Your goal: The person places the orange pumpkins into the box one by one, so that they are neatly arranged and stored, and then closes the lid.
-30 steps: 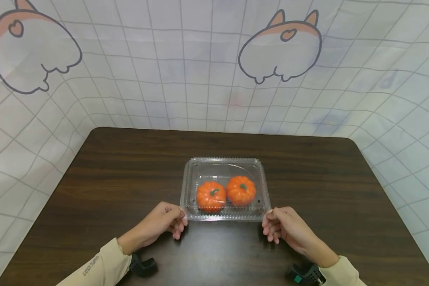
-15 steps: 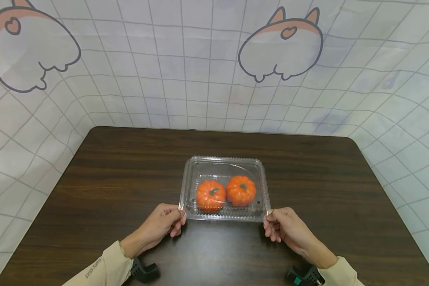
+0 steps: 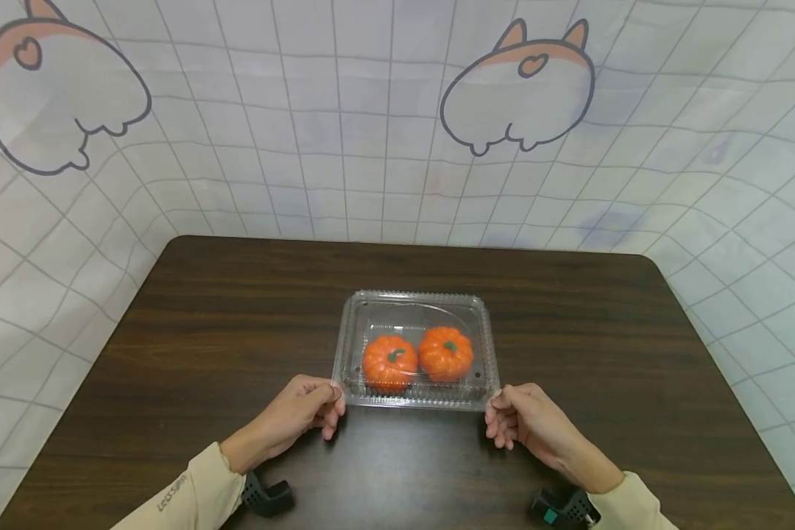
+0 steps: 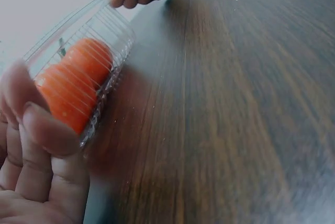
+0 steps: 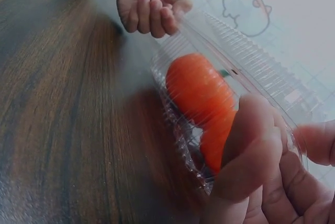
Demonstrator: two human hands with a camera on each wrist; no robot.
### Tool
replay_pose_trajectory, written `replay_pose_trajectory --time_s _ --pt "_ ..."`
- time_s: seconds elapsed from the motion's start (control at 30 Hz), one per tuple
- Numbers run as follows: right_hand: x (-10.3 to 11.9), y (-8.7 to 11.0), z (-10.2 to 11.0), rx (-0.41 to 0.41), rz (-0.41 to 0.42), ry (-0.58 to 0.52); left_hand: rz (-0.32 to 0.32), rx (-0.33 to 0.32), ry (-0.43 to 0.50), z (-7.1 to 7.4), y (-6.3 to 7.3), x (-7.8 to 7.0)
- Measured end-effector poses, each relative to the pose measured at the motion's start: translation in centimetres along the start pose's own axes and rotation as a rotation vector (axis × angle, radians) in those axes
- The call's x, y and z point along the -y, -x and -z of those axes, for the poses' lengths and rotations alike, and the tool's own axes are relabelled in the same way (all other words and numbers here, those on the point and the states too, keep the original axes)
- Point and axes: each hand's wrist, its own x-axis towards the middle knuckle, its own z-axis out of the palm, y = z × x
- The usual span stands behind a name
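A clear plastic clamshell container [image 3: 411,311] sits on the dark wooden table, its lid down over two small orange pumpkins. The left pumpkin [image 3: 390,364] and the right pumpkin [image 3: 446,354] lie side by side, each with a green stem. My left hand [image 3: 298,412] pinches the near left corner of the container's rim between thumb and fingers. At the near right corner, my right hand [image 3: 533,427] pinches the rim the same way. Both wrist views show the pumpkins through the ribbed clear wall. Whether the lid is latched I cannot tell.
Dark wood table [image 3: 238,294] surrounds the container on all sides. White grid-patterned sheeting [image 3: 371,147] with cartoon animal prints rises behind the table and along both sides. A black device [image 3: 268,497] is strapped at each wrist.
Nearly everything holds still. Both hands keep their pinch on the container's near corners, with only tiny shifts of the fingers and of the head view.
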Motion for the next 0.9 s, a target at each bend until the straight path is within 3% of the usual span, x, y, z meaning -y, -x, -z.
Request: replay_pose_trajectory --time_s 0.23,0.67,0.9 --pt "-0.1 -0.2 0.2 0.013 -0.025 -0.008 0.060 0.028 -0.008 0.3 0.1 0.0" --pt "-0.1 -0.1 1.3 0.099 -0.039 -0.085 0.093 0.062 -0.002 0.8 0.4 0.2" --pt "0.1 0.7 3.0 0.054 -0.069 -0.078 0.129 0.045 0.025 2.3 1.0 0.3"
